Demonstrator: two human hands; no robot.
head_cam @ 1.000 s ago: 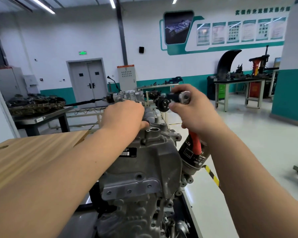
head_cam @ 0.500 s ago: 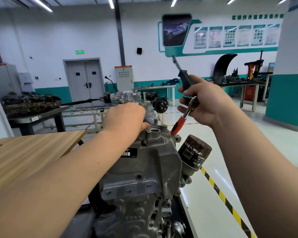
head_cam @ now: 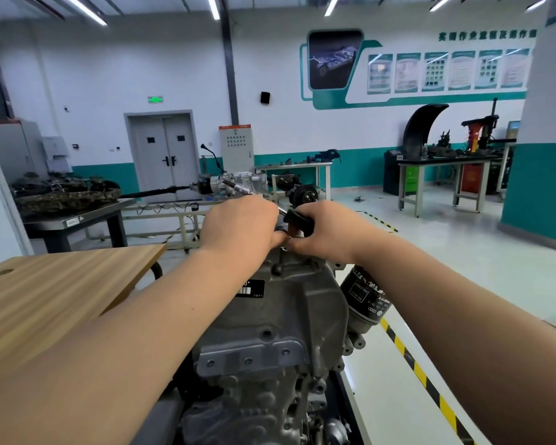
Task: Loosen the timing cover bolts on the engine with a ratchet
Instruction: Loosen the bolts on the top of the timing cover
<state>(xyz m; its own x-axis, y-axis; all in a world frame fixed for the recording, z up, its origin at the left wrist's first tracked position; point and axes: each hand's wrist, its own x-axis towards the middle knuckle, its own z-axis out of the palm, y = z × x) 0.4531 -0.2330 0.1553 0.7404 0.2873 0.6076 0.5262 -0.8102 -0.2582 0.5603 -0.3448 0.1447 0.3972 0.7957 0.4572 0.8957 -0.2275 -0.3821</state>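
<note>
Workshop engine top [head_cam: 286, 284]: ratchet [head_cam: 297, 220] in right hand [head_cam: 326, 234], beside left hand [head_cam: 241, 224]

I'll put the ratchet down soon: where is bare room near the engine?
The light wooden tabletop, left of the grey metal engine, is bare. Crowded: the engine's top, where left hand and right hand meet at the black-handled ratchet.

- engine [head_cam: 270, 322]: grey cast metal, near centre, its timing cover [head_cam: 289, 303] facing the viewer, with a barcode label near the top.
- bolts [head_cam: 247, 361]: small heads seated in the cover's lower bracket.
- ratchet [head_cam: 297, 221]: black grip and thin steel shaft slanting far-left over the engine's far top edge.
</note>
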